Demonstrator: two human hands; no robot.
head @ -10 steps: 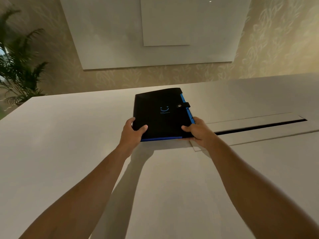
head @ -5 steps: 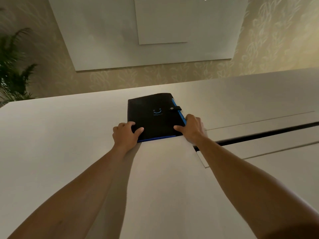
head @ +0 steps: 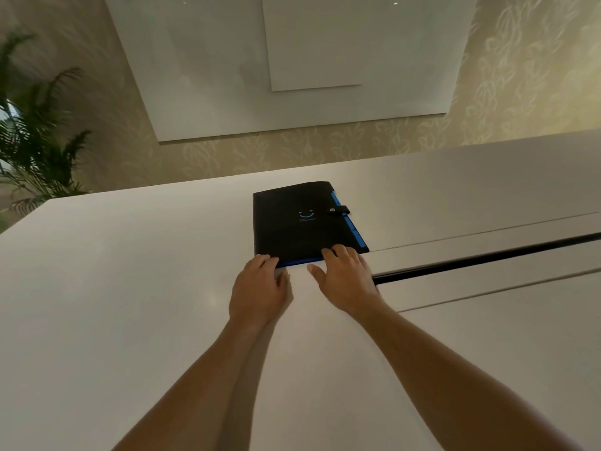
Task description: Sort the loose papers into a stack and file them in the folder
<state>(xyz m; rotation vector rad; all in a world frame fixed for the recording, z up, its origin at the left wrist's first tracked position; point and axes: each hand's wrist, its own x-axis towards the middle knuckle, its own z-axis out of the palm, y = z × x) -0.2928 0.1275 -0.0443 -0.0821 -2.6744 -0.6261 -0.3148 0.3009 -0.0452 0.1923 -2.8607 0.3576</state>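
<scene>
A black folder (head: 299, 219) with blue edges, a small blue smile mark and a snap strap lies closed and flat on the white table (head: 130, 288), towards its far side. My left hand (head: 260, 288) rests on the table at the folder's near left corner, fingertips just touching its edge. My right hand (head: 344, 278) lies flat with fingers spread, its fingertips on the folder's near right corner. Neither hand grips anything. No loose papers are visible.
A long dark slot (head: 487, 258) with a raised flap runs across the table to the right of the folder. A potted palm (head: 29, 141) stands at the far left beyond the table. A pale wall panel (head: 292, 60) hangs behind.
Both hands have let go of the folder's near corners and drawn back onto the table. The folder now lies flat, farther from me.
</scene>
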